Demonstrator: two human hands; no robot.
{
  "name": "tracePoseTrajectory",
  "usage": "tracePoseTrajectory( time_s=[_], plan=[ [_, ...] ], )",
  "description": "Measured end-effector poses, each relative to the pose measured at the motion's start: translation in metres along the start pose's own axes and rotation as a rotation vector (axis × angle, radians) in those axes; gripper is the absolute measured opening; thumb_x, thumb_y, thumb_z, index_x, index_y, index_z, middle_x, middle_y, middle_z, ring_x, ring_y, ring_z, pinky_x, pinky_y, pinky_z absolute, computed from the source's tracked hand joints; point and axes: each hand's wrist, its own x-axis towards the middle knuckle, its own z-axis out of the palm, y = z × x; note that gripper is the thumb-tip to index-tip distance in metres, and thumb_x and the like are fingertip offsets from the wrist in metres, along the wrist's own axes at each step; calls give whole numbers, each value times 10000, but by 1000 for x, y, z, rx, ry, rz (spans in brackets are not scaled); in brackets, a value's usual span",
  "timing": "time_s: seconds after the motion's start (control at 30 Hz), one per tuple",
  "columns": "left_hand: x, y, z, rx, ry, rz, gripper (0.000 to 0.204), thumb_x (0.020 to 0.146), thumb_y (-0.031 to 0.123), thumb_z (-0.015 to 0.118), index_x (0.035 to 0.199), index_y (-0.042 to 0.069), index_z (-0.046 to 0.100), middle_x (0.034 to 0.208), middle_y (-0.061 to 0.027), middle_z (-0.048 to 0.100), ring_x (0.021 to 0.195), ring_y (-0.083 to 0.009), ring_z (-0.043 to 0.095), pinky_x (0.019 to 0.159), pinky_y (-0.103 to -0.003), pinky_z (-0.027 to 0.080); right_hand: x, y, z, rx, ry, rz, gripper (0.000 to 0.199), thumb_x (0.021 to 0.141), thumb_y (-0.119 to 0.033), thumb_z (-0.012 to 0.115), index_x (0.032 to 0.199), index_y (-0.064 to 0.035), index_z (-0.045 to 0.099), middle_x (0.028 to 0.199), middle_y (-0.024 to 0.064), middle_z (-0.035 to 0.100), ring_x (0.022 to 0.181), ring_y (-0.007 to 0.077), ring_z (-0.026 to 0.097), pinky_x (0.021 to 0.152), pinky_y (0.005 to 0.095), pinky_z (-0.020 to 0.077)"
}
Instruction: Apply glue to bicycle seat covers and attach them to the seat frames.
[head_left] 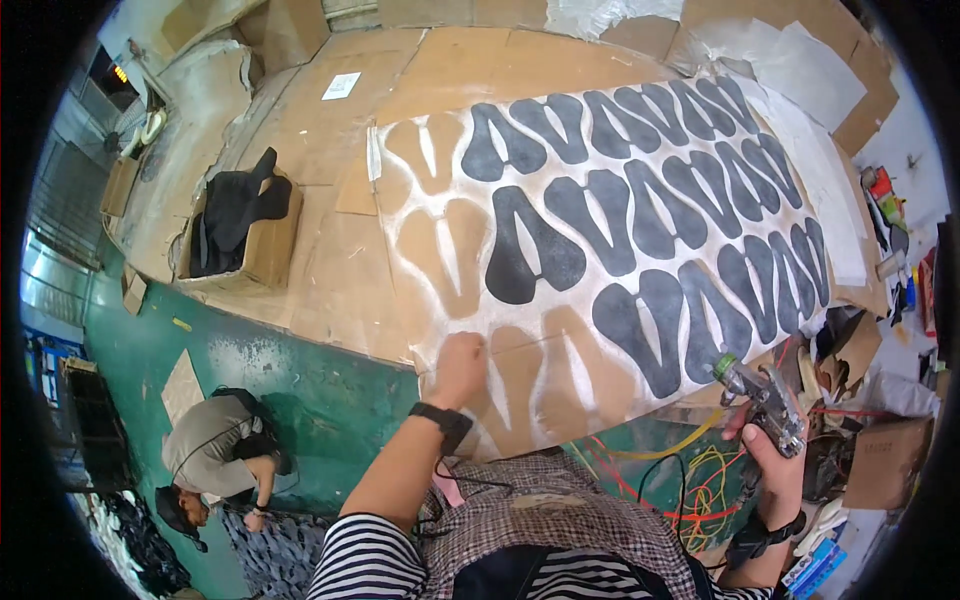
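Spray gun [768,405] sits gripped in the right hand [778,462] near rows of dark pieces [513,272]; the left hand [461,368] is curled closed over white-dusted cardboard [512,360].

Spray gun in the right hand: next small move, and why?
Probably hold off with the spray gun in the right hand and lay a piece on the bare outline beside the left hand first: it shows brown, while dark pieces fill the rows to its right.

Your sheet [515,365]: tan, white-dusted | pieces [522,262] on sheet: black | tool [768,405] by sheet: grey, green-tipped | your apron [590,500]: checked | striped sleeve [365,560]: black-and-white
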Motion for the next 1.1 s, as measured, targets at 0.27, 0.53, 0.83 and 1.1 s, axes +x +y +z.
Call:
tracePoseTrajectory(
  time_s=[0.27, 0.53, 0.83, 1.1],
  plan=[
    [-78, -125, -52, -33, 320, -492, 151, 795, 163, 629, 840, 44, 709, 822, -186, 687, 786, -350, 676, 733, -409, 537, 8, 3, 8, 46, -17, 9, 531, 818, -175, 728, 1257, 41, 524, 870, 91, 628, 759, 164, 625, 717, 302, 527],
    [-217, -285, -61, 110, 3, -831, 137, 807, 107, 589, 877, 47, 690, 808, -90, 679, 693, -239, 627, 611, -369, 477, 19, 2, 7, 65, -30, -21, 579, 818, -187, 729, 1297, 44, 500, 855, 80, 625, 741, 156, 615, 715, 297, 519],
    [-268, -332, -21, -307, -82, -976, 58, 791, 116, 608, 794, 123, 665, 737, -10, 658, 640, -201, 647, 531, -363, 482, 24, 2, 9, -3, -66, -65, 510, 824, -181, 718, 1244, 45, 540, 838, 69, 625, 743, 143, 613, 710, 278, 511],
    [-172, -211, -20, -674, 160, -1213, 189, 811, 84, 583, 973, 24, 660, 812, -77, 654, 653, -206, 618, 521, -322, 436, 15, -1, 24, 8, -74, -44, 564, 815, -154, 723, 1297, 46, 507, 844, 73, 629, 770, 147, 623, 712, 287, 516]
  ],
)
